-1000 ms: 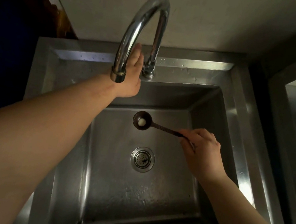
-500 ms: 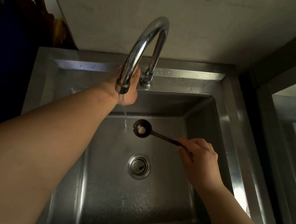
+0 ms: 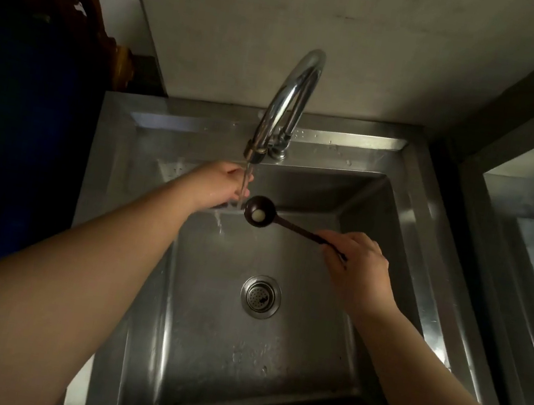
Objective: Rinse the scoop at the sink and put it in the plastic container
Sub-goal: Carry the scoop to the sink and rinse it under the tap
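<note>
Your right hand fingers pinch the scoop handle; its bowl sits at 3 o'clock of the water stream, just beside it. Your left hand cups loosely, wet. Rinsing step: slide the bowl toward 9 o'clock. No plastic container is visible.

A wet steel sink with a round drain strainer in its basin floor
</note>
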